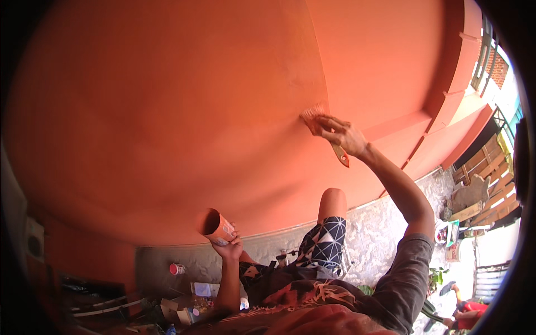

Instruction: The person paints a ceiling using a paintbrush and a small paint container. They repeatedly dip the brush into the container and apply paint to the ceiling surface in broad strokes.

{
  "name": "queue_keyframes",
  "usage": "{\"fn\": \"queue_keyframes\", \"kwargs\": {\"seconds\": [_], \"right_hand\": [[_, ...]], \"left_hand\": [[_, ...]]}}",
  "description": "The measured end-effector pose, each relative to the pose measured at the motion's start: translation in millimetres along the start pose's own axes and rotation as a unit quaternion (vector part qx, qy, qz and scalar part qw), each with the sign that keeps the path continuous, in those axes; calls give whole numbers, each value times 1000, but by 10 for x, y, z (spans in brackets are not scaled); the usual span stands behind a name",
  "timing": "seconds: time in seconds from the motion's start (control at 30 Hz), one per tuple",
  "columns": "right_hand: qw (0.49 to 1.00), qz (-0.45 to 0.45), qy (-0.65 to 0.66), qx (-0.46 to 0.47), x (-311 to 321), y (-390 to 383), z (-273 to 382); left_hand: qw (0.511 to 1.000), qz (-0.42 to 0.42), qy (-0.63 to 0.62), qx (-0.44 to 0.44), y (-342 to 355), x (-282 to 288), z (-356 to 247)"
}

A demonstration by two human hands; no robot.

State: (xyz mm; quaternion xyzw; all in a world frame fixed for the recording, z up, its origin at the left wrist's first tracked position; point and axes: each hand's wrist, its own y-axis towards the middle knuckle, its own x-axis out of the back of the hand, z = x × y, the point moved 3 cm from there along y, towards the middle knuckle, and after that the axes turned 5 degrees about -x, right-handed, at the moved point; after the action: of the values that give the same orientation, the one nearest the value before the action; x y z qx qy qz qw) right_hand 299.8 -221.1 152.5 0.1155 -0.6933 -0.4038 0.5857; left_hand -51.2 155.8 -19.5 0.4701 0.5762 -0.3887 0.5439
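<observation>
A wide orange wall (184, 111) fills most of the view, with a vertical corner line to the right of its middle. My right hand (343, 135) is closed around a paintbrush (340, 155); the bristles lie against the wall close to that line, and the wooden handle hangs down below my fingers. Lower and to the left, my left hand (229, 247) grips an orange-stained paint can (223, 231) tilted with its mouth toward the wall. The inside looks dark, so how much paint it holds cannot be told.
A small red-and-white tub (177, 269) stands on the patterned floor (379, 223) at left, near a cardboard box (170, 310) and clutter. Wooden pallets (491, 167) lean at far right. Another person in red (469, 315) is at the lower right.
</observation>
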Motion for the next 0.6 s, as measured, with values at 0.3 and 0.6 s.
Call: {"fn": "queue_keyframes", "kwargs": {"seconds": [0.3, 0.6], "right_hand": [[995, -23, 90, -32, -249, 209, -20], [882, -422, 114, -173, 4, 311, 161]], "left_hand": [[999, 14, 30, 1, -134, 24, -96], [999, -17, 31, -2, -298, -99, -72]]}}
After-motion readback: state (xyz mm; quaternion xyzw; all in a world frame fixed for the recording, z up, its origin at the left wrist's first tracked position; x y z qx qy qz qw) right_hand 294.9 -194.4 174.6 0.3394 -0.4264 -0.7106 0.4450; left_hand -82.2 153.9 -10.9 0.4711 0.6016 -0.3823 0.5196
